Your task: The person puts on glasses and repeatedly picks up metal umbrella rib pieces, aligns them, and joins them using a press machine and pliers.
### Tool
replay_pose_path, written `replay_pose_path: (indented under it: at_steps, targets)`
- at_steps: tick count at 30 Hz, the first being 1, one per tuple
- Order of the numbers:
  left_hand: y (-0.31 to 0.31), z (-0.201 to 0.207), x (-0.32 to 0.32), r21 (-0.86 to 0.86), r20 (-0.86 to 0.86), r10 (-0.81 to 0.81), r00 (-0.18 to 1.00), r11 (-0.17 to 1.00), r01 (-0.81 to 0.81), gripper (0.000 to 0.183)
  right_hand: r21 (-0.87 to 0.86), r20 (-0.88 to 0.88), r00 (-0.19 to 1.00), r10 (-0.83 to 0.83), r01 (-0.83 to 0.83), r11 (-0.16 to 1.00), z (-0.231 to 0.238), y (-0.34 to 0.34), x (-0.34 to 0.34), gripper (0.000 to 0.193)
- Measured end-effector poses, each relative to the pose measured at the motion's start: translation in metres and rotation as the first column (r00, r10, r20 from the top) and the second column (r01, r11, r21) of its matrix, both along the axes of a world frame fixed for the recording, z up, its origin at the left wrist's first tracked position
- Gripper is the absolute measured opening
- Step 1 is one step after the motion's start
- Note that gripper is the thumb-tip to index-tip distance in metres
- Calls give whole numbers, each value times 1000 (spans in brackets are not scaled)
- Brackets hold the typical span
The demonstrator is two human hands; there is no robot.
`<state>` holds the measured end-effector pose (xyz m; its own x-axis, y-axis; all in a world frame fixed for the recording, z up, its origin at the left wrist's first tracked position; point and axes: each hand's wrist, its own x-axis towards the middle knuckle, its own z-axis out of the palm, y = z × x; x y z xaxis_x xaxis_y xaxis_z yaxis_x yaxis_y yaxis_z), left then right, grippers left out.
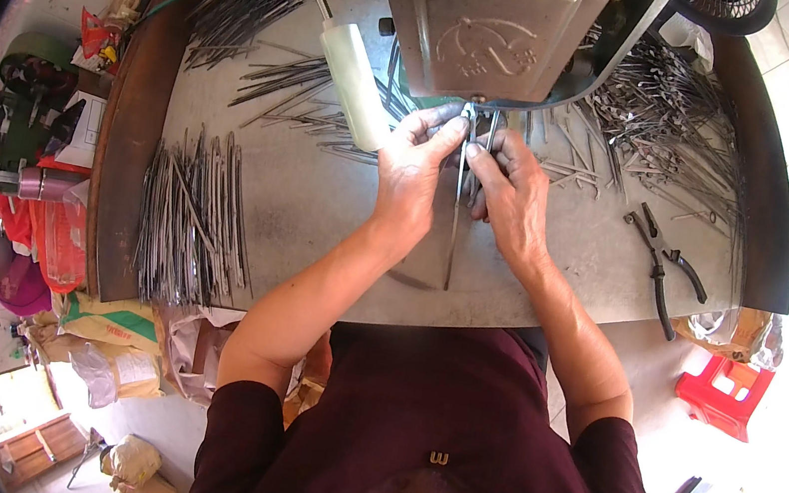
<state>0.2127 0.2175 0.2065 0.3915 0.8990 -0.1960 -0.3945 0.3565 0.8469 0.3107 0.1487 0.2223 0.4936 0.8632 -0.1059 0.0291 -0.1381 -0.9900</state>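
Note:
My left hand [413,163] is closed in a pinch, its thumb and fingertips on the upper end of a thin metal rod [453,240] just below the machine head [495,34]. Beside it, my right hand [515,193] is closed too, the thumb pressed near the same rod. The rod points down toward me, its lower end free above the worktable [341,269]. A second short metal piece [494,124] shows upright by the right fingers; whether they grip it I cannot tell. The fingertips partly hide the contact with the machine.
Dark rods lie bundled at the left [192,218] and back left [246,9]. A tangled heap of bent rods [661,108] covers the back right. Black-handled pliers [659,264] rest at the right. A cream cylinder [352,84] hangs beside my left hand. Raised edging [134,139] borders the table.

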Motion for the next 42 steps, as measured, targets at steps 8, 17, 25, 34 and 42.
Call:
replay_pose_path:
  at_steps: [8, 17, 25, 34, 42]
  targets:
    - [7, 11, -6, 125, -241, -81, 967, 986, 113, 21, -68, 189, 974, 128, -117, 991, -2, 4, 27, 25]
    - [16, 14, -6, 49, -247, -138, 959, 987, 154, 31, -97, -224, 958, 178, -204, 974, 5, 1, 33, 20]
    - [-8, 9, -4, 76, -214, -11, 977, 997, 28, 24, -63, -256, 949, 185, -207, 976, 11, -1, 32, 16]
    - [-53, 17, -42, 71, -230, -203, 952, 972, 225, 41, 89, -249, 927, 280, -266, 960, 7, -12, 20, 22]
    - [-63, 26, -52, 95, -252, -257, 933, 953, 288, 50, 57, -187, 941, 282, -276, 960, 5, -36, 22, 29]
